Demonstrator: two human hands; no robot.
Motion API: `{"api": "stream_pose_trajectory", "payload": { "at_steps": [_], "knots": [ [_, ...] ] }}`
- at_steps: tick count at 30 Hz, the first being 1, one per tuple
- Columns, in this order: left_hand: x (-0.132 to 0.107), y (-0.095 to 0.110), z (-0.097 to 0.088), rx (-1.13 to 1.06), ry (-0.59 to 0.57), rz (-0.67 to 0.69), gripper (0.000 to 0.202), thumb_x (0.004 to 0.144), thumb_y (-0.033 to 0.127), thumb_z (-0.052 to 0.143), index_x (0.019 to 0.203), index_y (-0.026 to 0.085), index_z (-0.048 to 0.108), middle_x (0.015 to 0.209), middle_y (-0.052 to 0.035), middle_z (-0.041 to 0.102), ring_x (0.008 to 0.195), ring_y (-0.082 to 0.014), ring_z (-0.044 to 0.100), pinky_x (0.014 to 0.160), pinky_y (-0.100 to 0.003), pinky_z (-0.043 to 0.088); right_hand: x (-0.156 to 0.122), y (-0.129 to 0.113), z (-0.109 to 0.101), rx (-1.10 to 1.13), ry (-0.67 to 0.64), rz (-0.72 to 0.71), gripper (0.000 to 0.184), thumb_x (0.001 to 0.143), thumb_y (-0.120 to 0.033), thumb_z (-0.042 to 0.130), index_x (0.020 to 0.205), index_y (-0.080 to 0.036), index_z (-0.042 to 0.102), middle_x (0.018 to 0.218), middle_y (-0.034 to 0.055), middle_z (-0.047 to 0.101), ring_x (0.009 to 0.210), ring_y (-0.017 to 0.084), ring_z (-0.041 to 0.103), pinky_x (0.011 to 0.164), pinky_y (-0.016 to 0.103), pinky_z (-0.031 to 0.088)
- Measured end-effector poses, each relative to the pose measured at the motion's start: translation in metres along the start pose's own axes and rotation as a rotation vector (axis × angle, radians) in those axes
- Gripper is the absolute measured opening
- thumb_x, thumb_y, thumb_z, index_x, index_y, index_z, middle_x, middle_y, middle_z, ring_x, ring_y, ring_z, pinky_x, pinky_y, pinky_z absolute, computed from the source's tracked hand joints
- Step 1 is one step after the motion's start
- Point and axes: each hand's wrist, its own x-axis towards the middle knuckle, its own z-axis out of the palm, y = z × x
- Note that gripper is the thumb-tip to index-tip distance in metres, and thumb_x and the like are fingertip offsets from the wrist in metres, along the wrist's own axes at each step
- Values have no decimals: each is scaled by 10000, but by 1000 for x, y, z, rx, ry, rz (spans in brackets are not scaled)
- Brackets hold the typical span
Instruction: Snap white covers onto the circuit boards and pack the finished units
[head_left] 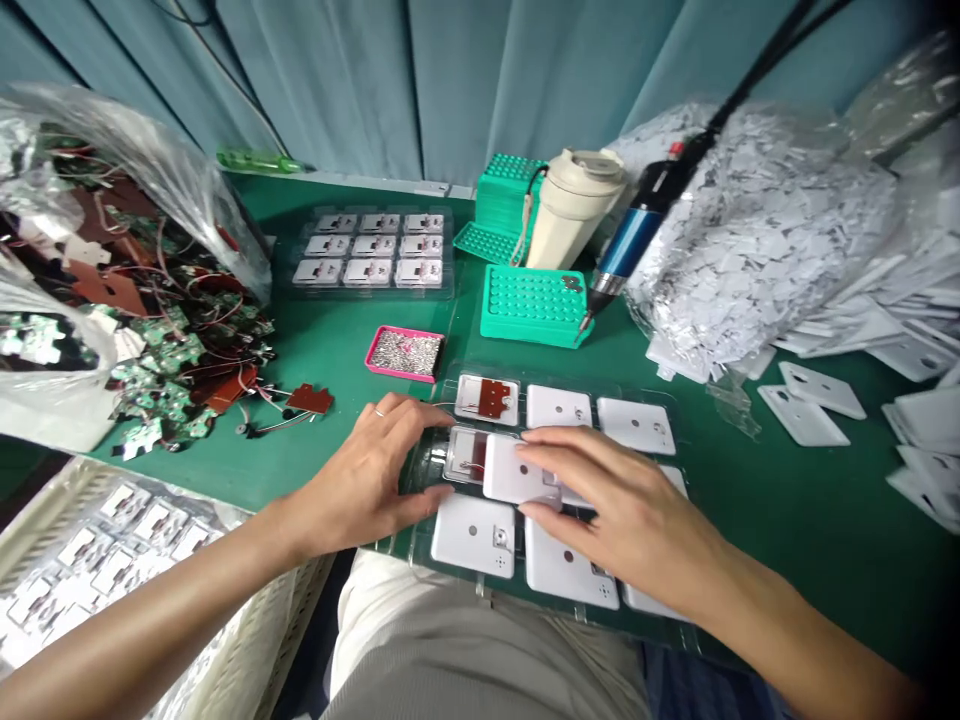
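Right now, the right hand is nearer the white plastic card, its fingers spread open on top, not pinching. The card's long axis runs crosswise in a clear tray on the counter; the left hand lies open at the tray's edge, holding nothing.

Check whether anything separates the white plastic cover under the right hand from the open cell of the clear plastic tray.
Nothing visible: the white plastic cover meets the open cell's edge; the left hand lies left of it.
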Motion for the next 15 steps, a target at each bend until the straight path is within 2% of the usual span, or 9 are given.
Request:
{"api": "stream_pose_trajectory", "payload": {
  "at_steps": [3, 6, 10, 15],
  "knots": [
    [-6, -3, 3, 16, 27, -29, 457, 849, 274, 644, 1242, 178, 433, 1175, -92, 569, 1067, -272, 460, 877, -435, 378, 19, -5, 14, -35, -32, -90, 254, 886, -207, 596, 1134, -159, 627, 1110, 116, 633, 1015, 252, 615, 878, 434, 547],
    [-5, -5, 3, 14, 50, -29, 446, 834, 263, 653, 1216, 168, 443, 1150, -93, 585, 1030, -266, 470, 843, -416, 370, 29, -6, 23, -81, -69, -101, 211, 878, -211, 616, 1082, -171, 645, 1084, 113, 632, 1001, 276, 590, 838, 463, 530],
    [1, -9, 3, 19, 51, 4, 425, 843, 278, 649, 1199, 156, 453, 1129, -99, 596, 1029, -268, 478, 833, -404, 361, 32, -9, 29, -121, -81, -72, 195, 877, -221, 620, 1069, -192, 639, 1076, 98, 628, 968, 267, 578, 791, 428, 514],
    [9, -11, 9, 21, 44, 84, 368, 861, 262, 627, 1177, 153, 473, 1106, -92, 610, 1039, -263, 486, 828, -387, 354, 36, -21, 30, -340, -116, -39, 93, 833, -220, 652, 924, -207, 635, 931, 74, 649, 869, 256, 580, 703, 388, 460]
  ]
}}
